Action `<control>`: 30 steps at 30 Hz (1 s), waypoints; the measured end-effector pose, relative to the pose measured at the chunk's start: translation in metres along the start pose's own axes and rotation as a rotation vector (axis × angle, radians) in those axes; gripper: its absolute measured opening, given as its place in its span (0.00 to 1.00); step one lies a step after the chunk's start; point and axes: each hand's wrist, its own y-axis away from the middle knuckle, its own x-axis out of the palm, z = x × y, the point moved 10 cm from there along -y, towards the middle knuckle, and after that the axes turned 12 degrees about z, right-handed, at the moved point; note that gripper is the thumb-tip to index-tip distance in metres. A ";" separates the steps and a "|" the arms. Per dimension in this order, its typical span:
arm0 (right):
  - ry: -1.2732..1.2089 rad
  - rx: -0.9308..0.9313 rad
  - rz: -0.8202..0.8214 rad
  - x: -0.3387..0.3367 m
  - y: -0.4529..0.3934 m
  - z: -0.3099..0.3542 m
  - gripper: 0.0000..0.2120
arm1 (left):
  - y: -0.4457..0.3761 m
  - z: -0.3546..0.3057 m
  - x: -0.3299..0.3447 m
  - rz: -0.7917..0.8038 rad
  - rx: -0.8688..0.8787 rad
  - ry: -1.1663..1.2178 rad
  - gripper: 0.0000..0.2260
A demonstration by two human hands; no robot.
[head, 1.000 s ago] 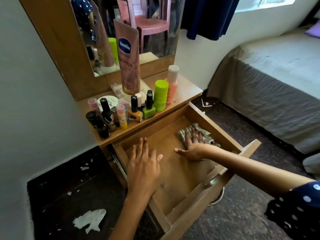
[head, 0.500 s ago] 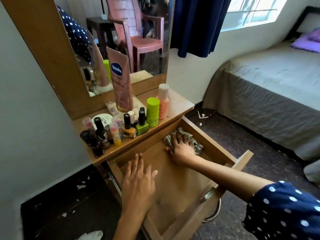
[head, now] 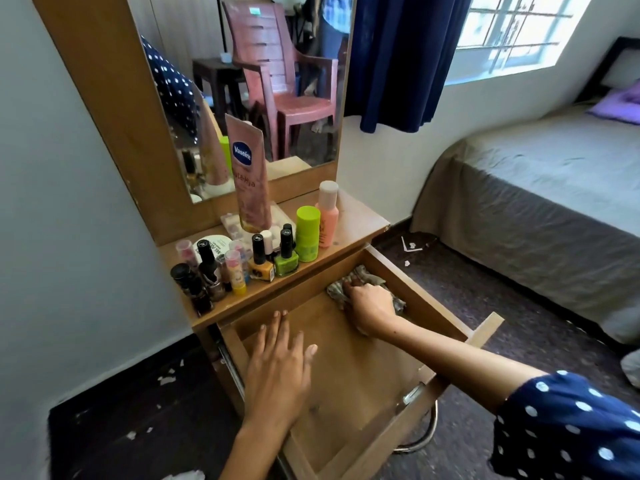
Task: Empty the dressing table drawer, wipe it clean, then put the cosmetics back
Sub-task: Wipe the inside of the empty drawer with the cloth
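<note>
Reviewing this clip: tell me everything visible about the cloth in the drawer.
The cloth is a crumpled rag, greyish with a darker pattern, soft and bunched into folds. It lies on the wooden floor of the open drawer, in its far right corner, close to the walls. The right hand rests on top of it, fingers curled into the fabric, hiding its middle. Nothing else touches it.

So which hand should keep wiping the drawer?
Probably the right hand: it grips the cloth in the drawer's far corner. The left hand lies flat, without a cloth.
</note>
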 end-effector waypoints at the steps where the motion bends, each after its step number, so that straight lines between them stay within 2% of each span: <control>1: 0.012 -0.001 -0.008 -0.002 0.000 0.001 0.11 | 0.000 0.000 0.000 0.001 0.000 -0.001 0.25; 8: 0.030 -0.076 0.002 -0.008 -0.001 -0.002 0.10 | -0.004 -0.002 0.002 0.021 0.034 0.011 0.25; 13: -0.453 -0.088 0.033 -0.037 0.004 -0.033 0.16 | -0.013 -0.026 -0.011 -0.033 0.156 0.065 0.25; 17: -0.651 -0.051 -0.097 -0.075 0.033 -0.051 0.13 | -0.028 -0.061 -0.033 -0.128 0.266 0.075 0.22; 20: -0.766 -0.048 -0.280 -0.124 0.059 -0.067 0.12 | -0.041 -0.077 -0.045 -0.194 0.304 0.083 0.23; 22: -0.714 -0.048 -0.409 -0.156 0.069 -0.070 0.13 | -0.050 -0.079 -0.045 -0.194 0.292 0.060 0.25; 25: -0.470 0.000 -0.516 -0.185 0.061 -0.053 0.16 | -0.066 -0.080 -0.044 -0.201 0.239 -0.065 0.29; 28: -0.250 0.046 -0.458 -0.181 0.020 -0.030 0.16 | -0.084 -0.077 -0.038 -0.164 0.179 -0.159 0.31; 30: -0.203 0.049 -0.384 -0.168 -0.008 -0.019 0.15 | -0.091 -0.073 -0.031 -0.130 0.153 -0.169 0.32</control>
